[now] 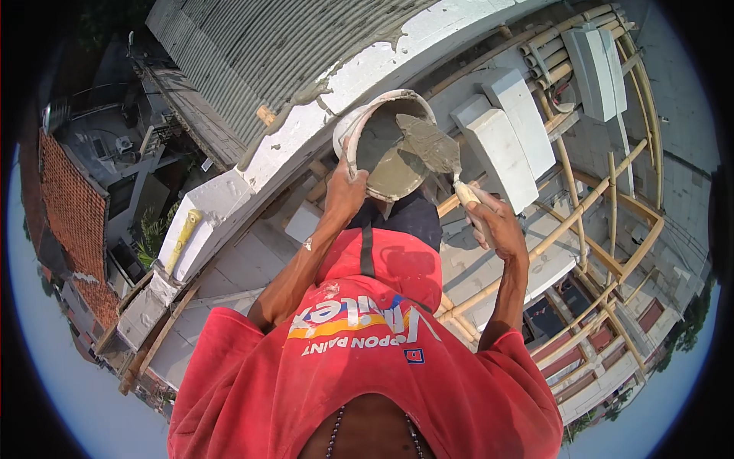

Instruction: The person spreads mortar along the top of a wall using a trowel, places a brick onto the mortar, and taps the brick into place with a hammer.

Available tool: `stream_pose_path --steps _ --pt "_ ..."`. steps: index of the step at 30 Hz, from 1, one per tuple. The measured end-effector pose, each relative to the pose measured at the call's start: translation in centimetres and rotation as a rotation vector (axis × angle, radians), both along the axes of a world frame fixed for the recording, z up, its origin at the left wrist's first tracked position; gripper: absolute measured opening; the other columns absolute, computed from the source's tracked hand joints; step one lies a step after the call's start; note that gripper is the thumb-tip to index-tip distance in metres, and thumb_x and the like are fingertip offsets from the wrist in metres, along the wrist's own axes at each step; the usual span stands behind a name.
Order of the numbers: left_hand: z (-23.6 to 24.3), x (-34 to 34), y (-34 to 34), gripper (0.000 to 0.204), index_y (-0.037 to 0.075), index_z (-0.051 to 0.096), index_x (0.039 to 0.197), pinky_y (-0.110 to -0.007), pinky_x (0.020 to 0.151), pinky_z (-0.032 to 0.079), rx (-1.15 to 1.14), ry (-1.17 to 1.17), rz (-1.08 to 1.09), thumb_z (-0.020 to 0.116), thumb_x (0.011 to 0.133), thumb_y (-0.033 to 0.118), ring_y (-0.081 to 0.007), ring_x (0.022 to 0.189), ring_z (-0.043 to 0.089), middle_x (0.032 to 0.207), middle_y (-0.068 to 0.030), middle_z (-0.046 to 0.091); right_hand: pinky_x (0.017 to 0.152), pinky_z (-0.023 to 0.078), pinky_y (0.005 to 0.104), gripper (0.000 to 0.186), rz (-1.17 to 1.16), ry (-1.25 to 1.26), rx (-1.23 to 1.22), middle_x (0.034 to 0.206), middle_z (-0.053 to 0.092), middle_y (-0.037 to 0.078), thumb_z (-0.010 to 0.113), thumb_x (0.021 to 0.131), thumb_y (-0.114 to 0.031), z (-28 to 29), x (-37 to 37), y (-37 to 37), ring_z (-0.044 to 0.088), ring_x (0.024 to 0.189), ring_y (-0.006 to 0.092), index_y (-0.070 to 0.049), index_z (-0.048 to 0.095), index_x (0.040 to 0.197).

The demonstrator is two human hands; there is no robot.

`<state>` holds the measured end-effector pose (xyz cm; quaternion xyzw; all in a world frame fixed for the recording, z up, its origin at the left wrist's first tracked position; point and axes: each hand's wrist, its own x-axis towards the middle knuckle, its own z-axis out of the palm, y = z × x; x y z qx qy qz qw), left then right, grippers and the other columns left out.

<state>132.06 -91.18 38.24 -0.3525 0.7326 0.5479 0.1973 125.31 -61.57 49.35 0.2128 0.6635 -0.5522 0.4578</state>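
My left hand [346, 191] grips the rim of a white bucket [342, 136], which tilts toward me and rests by the wall top. Wet grey mortar [392, 174] lies inside it. In my right hand [497, 219] is a trowel [433, 145], its fingers wrapped round the pale handle. Mortar coats the trowel's blade, which sits over the bucket's right rim with its tip toward the far side. The white block wall [294, 145] runs just beyond the bucket, with grey mortar smeared along its edge.
White blocks [501, 145] stand to the right of the bucket, and more blocks [595, 73] lie farther right. Bamboo scaffold poles [589, 203] cross the right side. A yellowish tool handle [183, 241] lies on the wall at left. Corrugated roofing [260, 61] spreads beyond the wall.
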Motion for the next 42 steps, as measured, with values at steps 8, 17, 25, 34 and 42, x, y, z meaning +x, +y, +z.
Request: stream_pose_path --steps 8,17,25,34,42 --pt "5.5 -0.1 0.7 0.081 0.032 0.017 0.16 -0.047 0.098 0.047 -0.136 0.007 -0.257 0.055 0.09 0.017 -0.0478 0.111 0.063 0.121 -0.0342 0.063 0.042 0.035 0.0265 0.041 0.532 0.235 0.167 0.065 0.048 -0.003 0.062 0.095 -0.032 -8.7 -1.9 -2.3 0.044 0.047 0.0085 -0.008 0.063 0.129" --pt "2.4 0.1 -1.8 0.079 0.026 0.022 0.16 -0.041 0.095 0.05 -0.078 0.06 -0.234 0.055 0.09 0.013 -0.0355 0.1 0.069 0.123 -0.0289 0.064 0.041 0.034 0.0203 0.059 0.246 -0.222 -0.213 0.082 0.06 0.002 0.071 0.092 -0.035 -10.0 0.5 0.5 0.048 0.052 0.0042 -0.006 0.055 0.141" --pt "-2.7 1.1 -3.0 0.053 0.004 0.034 0.143 -0.042 0.083 0.062 0.441 -0.092 0.183 0.054 0.094 0.007 -0.0248 0.093 0.068 0.106 -0.0125 0.06 0.043 0.04 0.0262 0.031 0.102 -0.192 -0.404 0.075 0.055 0.005 0.063 0.085 -0.011 -12.6 4.7 1.7 0.048 0.046 0.0132 0.0 0.056 0.113" --pt "-1.9 5.6 -4.3 0.053 0.006 0.03 0.143 -0.043 0.088 0.062 0.6 -0.084 0.344 0.049 0.094 0.003 -0.0287 0.1 0.069 0.119 -0.016 0.059 0.044 0.042 0.0279 0.055 -0.271 -0.055 -0.796 0.082 0.056 0.012 0.063 0.087 -0.033 -15.0 -4.2 -1.7 0.049 0.049 0.0157 0.0 0.05 0.129" --pt "-1.3 11.8 -6.4 0.051 0.005 0.03 0.143 -0.043 0.087 0.063 0.521 -0.183 0.544 0.047 0.094 0.002 -0.0294 0.101 0.069 0.118 -0.0153 0.059 0.066 0.05 0.0366 0.047 -0.176 0.727 -0.02 0.095 0.061 0.015 0.063 0.091 -0.021 -24.6 -16.5 -9.0 0.062 0.073 0.0253 0.001 0.052 0.131"
